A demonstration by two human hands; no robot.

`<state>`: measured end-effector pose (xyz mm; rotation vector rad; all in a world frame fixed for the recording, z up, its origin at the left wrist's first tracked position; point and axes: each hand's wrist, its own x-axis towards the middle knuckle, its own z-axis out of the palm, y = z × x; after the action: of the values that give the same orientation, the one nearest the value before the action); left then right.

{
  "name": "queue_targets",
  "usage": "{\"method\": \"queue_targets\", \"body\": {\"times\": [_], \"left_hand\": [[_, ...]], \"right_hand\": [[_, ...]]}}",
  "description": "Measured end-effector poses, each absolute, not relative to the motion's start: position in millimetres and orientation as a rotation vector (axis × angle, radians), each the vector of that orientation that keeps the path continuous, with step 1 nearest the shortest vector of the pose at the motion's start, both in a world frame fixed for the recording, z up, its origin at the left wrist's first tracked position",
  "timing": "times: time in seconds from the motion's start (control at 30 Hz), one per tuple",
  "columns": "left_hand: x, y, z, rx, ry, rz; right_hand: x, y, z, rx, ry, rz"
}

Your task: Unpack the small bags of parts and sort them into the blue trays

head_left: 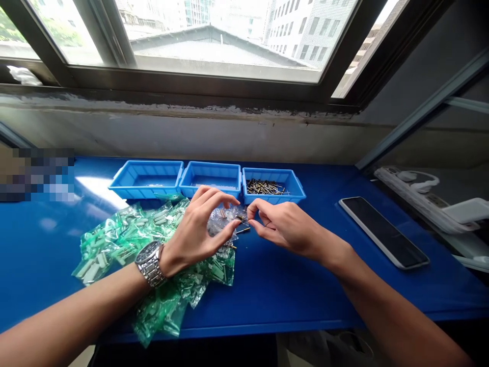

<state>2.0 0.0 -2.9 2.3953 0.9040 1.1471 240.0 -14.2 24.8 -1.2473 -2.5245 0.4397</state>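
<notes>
My left hand (198, 224), with a metal watch on its wrist, is held over green plastic packets (145, 224); its thumb and forefinger stand apart in a curve. Facing it, my right hand (284, 224) has its thumb and forefinger bent together in a pinch. Anything in that pinch is too small to make out. Between the hands lies a clear plastic bag (219, 219), partly hidden by my left fingers. A thin dark pin with a brass-coloured end (243, 230) rests on the table just below my fingertips.
Three blue bins stand in a row: a left bin (130, 192), a middle bin (214, 167) and a right bin (273, 196) with many thin metal pins (263, 187). A phone (382, 232) and a power strip (405, 191) lie at the right. A window is behind.
</notes>
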Motion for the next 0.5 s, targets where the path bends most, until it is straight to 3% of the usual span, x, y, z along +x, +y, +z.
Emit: {"method": "queue_targets", "body": {"times": [0.5], "left_hand": [[2.7,-1.8,-4.3,2.354,0.787,1.166]], "right_hand": [[235.1,-16.4,16.5,-1.153,-2.479,0.366]]}}
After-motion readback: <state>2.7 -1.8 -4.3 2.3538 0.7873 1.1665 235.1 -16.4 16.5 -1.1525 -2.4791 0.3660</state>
